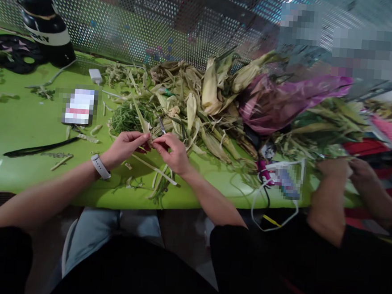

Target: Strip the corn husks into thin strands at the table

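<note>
Over the front part of the green table, my left hand [129, 147], with a white watch at the wrist, pinches the lower end of a pale corn husk strip [141, 116] that points up and away. Fingertips of my right hand [173, 152] meet it there, closed on the same end. Small metal scissors or a blade [162, 126] show just behind the right hand. A bunch of thin green stems [126, 117] lies behind my left hand. To the right spreads a heap of dry corn husks [211, 92]. Cut stalk pieces [156, 168] lie below my hands.
On the left are a phone [79, 106], a white charger plug [95, 76], a black strap [39, 147] and a black bottle [46, 27]. A purple plastic bag [269, 103] stands at right. A co-worker's hands [349, 169] are at the far right. Perforated metal [131, 21] backs the table.
</note>
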Demonstrator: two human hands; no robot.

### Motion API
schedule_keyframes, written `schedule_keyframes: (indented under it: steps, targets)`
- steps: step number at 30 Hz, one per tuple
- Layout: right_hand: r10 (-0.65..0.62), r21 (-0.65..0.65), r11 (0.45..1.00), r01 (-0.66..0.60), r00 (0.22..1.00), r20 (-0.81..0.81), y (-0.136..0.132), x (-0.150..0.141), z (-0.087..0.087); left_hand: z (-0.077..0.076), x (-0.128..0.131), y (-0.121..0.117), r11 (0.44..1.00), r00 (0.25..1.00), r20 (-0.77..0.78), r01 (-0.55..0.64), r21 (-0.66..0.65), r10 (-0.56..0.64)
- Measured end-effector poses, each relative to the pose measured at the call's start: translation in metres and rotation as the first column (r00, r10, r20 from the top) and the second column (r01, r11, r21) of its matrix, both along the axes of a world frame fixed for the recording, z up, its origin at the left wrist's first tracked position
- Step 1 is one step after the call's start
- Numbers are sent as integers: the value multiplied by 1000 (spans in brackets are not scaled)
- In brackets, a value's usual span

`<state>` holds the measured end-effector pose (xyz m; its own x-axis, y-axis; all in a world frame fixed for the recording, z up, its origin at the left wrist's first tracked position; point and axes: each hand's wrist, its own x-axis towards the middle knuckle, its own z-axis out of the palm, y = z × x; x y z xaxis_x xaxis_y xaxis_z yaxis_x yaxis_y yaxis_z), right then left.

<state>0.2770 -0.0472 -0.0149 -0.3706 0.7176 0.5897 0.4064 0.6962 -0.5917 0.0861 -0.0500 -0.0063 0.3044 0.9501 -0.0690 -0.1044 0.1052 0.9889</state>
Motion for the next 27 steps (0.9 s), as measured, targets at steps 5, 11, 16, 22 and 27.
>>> schedule_keyframes:
  steps: [5,11,16,22,27]
  targets:
    - [-29,-126,992,24,999,-42,-2,0,-1,-2,0,1,999,999,15,33,10,-33]
    - [-41,-211,977,12,990,-133,-4,-2,-1,-4,-1,2,998,998,39,49,29,-50]
    - [-84,-207,977,58,990,-117,-7,-2,3,-3,1,0,995,993,121,9,-102,3]
    - [-84,-180,981,65,991,-102,-5,-1,0,-2,3,-2,990,990,141,-2,-140,21]
    - [-92,-179,981,71,990,-110,-6,-1,0,-5,4,-1,993,994,107,1,-115,11]
